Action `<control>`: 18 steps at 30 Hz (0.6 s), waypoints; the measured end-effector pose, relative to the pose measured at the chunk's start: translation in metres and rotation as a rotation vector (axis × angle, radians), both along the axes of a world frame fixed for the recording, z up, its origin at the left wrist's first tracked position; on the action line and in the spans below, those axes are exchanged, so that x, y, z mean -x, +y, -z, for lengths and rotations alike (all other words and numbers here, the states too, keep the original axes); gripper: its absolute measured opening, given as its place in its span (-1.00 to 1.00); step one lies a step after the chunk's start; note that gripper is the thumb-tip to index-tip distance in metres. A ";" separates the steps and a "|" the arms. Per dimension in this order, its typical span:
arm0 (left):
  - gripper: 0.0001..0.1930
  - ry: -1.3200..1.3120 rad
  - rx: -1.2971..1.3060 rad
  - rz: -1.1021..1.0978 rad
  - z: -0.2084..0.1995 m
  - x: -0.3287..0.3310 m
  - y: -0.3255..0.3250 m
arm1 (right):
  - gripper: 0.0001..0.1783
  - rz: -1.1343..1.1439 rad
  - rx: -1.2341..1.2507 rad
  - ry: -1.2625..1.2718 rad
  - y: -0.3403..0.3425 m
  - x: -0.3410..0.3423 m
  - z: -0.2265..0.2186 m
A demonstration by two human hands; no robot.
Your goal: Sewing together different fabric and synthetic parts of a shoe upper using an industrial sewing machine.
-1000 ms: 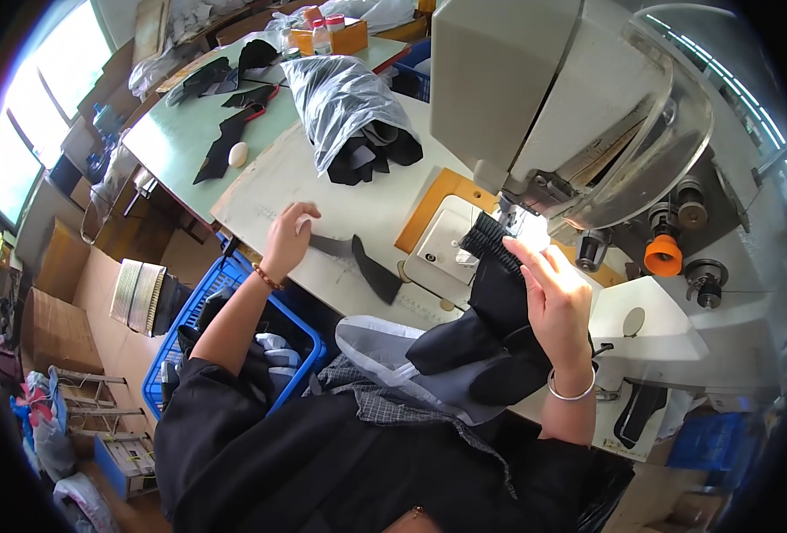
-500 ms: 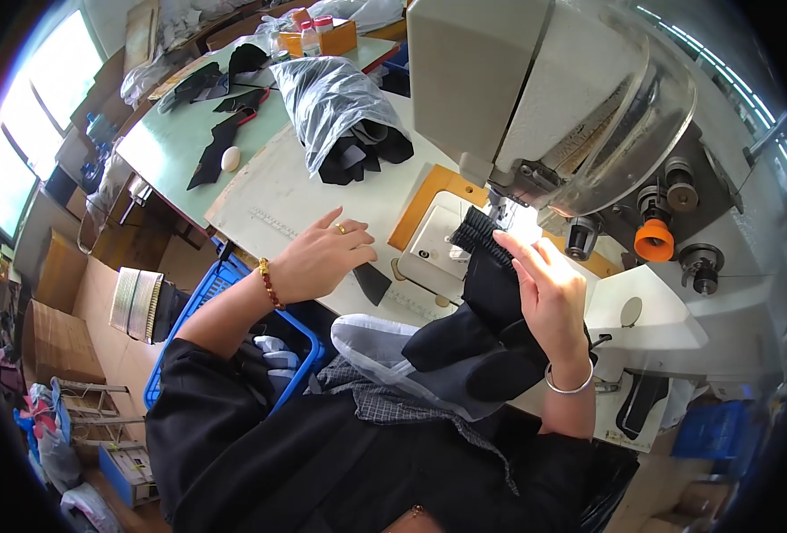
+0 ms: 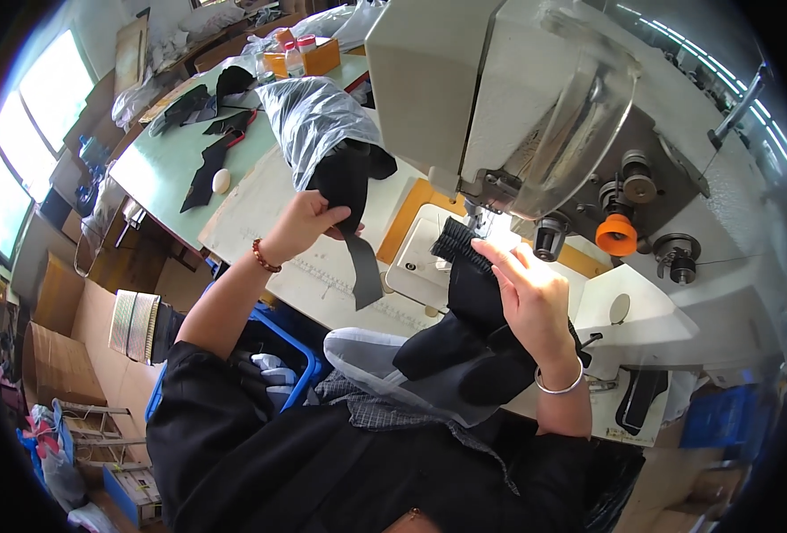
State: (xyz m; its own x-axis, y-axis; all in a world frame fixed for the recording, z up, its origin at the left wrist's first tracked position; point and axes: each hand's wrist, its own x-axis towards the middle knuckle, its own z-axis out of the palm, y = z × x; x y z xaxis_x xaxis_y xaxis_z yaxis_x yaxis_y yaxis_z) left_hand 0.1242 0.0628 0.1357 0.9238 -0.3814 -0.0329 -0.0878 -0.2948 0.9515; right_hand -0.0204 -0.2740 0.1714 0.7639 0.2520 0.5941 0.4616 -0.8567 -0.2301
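Note:
My left hand is closed on a dark fabric strip, pinched between thumb and fingers. Its lower end hangs over the white tabletop; the black upper part reaches up to the mouth of a grey plastic bag. Under the sewing machine's needle area lies the ribbed elastic edge of a black fabric piece. My right hand holds that piece beside the ribbing, fingers bent over it. Its padded grey-and-black body drapes down toward my lap.
The sewing machine head stands over the work, with an orange knob at its right. On the green table lie black cut pieces and a white egg-shaped object. A blue basket with grey pieces stands below my left arm.
My left hand has moved up toward the bag and closed on the dark strip, lifting it. My right hand stays at the ribbed piece. The whole view has shifted slightly.

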 end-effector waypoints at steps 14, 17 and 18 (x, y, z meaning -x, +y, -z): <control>-0.75 0.284 0.517 0.284 -0.021 0.063 -0.060 | -0.56 0.001 0.013 -0.060 0.001 0.001 -0.001; -0.74 0.347 0.600 0.327 -0.025 0.076 -0.068 | -0.57 0.003 0.005 -0.056 0.003 0.001 -0.001; -0.74 0.355 0.593 0.344 -0.026 0.080 -0.071 | -0.57 0.004 0.000 -0.056 0.004 0.001 -0.001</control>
State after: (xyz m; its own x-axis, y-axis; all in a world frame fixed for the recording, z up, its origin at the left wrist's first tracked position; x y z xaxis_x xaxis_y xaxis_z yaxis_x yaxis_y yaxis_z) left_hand 0.0441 -0.0078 0.1616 0.7223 -0.6916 -0.0054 0.2577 0.2619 0.9301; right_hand -0.0211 -0.2705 0.1728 0.7306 0.2491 0.6358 0.4704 -0.8585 -0.2042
